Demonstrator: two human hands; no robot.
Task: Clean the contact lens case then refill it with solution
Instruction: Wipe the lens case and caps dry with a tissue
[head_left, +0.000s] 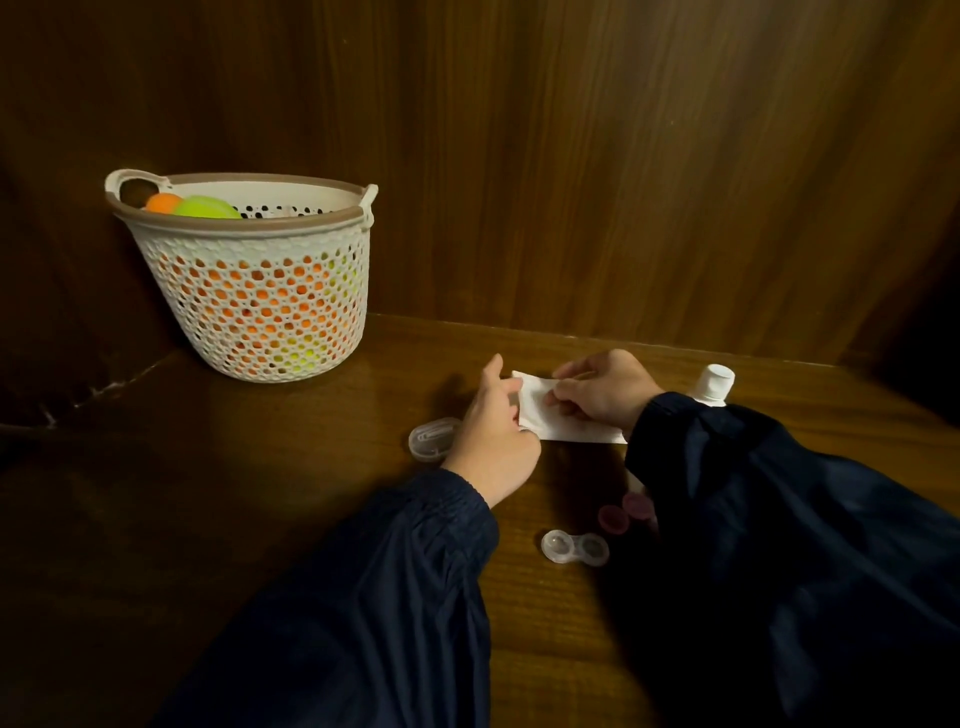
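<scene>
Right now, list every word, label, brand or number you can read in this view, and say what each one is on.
No text can be read anywhere in this view.
Solution bottle: only the white cap and shoulder show; any label is hidden behind the right sleeve.
White tissue held by the left hand and right hand: blank.
Contact lens case, pink caps, clear container, basket: no markings visible.

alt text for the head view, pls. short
Both hands, left hand and right hand, hold a white tissue over a dark wooden table. An open clear contact lens case with two pink caps lies nearer the camera; a white basket stands far left.
</scene>
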